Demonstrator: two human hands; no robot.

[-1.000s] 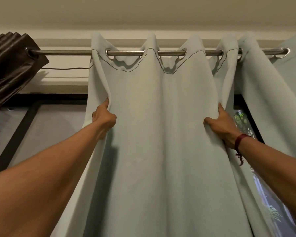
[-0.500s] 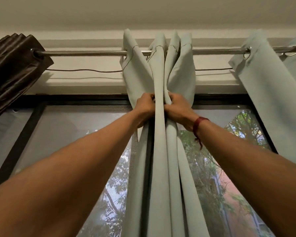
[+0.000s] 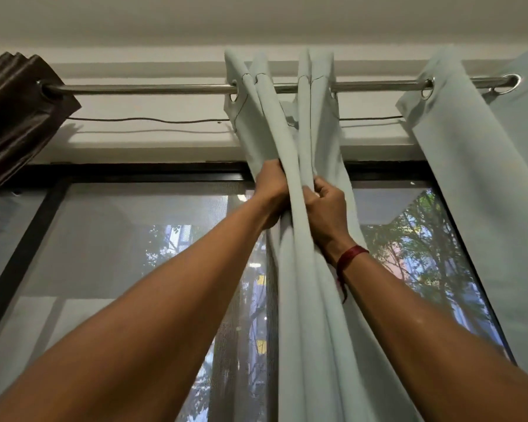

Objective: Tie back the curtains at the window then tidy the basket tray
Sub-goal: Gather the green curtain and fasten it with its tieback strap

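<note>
Under metal rod | left hand, right hand clenched around bunched curtain | looks soft, light; grip gathered folds

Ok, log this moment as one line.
step: gathering | left hand: grips bunched pale grey-green fabric curtain | right hand: grips same curtain
</note>
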